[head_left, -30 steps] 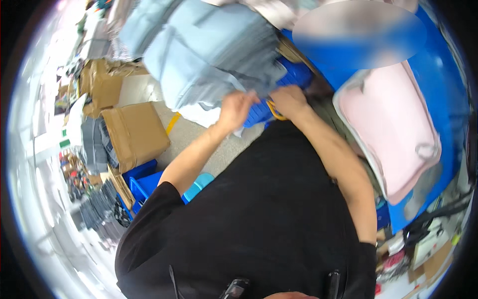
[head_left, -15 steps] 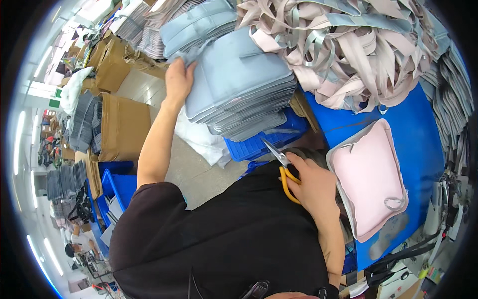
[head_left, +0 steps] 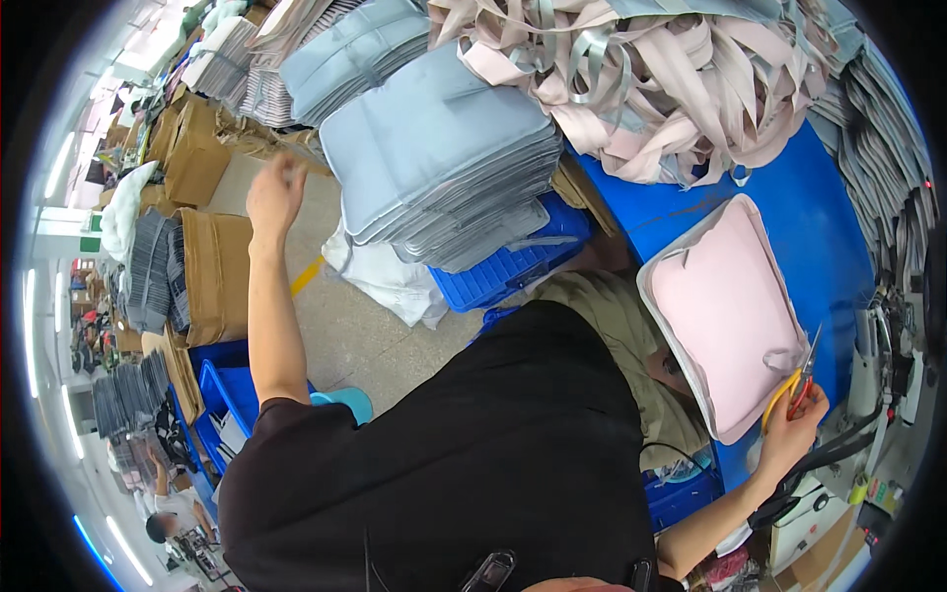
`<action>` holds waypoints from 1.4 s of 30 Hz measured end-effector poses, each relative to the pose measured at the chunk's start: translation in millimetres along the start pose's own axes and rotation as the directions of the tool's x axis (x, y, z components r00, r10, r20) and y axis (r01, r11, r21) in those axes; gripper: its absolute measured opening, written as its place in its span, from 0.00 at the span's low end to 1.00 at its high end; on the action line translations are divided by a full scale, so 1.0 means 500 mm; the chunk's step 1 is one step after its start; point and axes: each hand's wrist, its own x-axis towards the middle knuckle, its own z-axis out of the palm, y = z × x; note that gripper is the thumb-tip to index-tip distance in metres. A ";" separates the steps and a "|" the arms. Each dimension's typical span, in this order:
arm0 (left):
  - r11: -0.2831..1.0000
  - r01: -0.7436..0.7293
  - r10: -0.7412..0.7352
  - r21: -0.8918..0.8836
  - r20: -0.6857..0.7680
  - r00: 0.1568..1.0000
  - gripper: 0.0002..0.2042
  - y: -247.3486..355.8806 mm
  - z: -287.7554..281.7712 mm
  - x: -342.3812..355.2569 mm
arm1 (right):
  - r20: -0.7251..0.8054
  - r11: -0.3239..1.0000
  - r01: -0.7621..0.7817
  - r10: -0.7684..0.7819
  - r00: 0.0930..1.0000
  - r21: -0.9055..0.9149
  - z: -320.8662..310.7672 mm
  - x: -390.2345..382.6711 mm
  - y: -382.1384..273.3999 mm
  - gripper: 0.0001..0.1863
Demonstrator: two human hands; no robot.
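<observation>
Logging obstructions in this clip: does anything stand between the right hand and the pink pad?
Only the scissors, held in the right hand: their yellow handle overlaps the lower right edge of the pink pad in this view. Whether they touch, I cannot tell. Nothing else visible stands between.

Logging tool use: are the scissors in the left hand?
No, the right hand holds the scissors; the left hand is well away from them.

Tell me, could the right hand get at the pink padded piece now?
Probably yes: the right hand is close beside the pink padded piece, with nothing else seeming to block it, though the scissors it holds may hinder touching it.
</observation>
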 end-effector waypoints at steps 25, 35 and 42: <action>0.701 -0.711 0.711 -0.056 -0.009 0.703 0.32 0.348 -0.024 -0.065 | -0.201 0.976 0.211 -0.218 0.955 -0.058 0.065 0.074 0.147 0.22; 0.701 -0.698 0.708 -0.144 0.024 0.706 0.36 0.349 -0.052 -0.066 | -0.259 0.973 0.226 -0.231 0.938 -0.052 0.066 0.067 0.139 0.23; 0.645 -0.717 0.727 -0.266 -0.077 0.682 0.30 0.273 -0.138 -0.032 | -0.242 0.966 0.246 -0.258 0.935 -0.080 0.072 0.063 0.144 0.23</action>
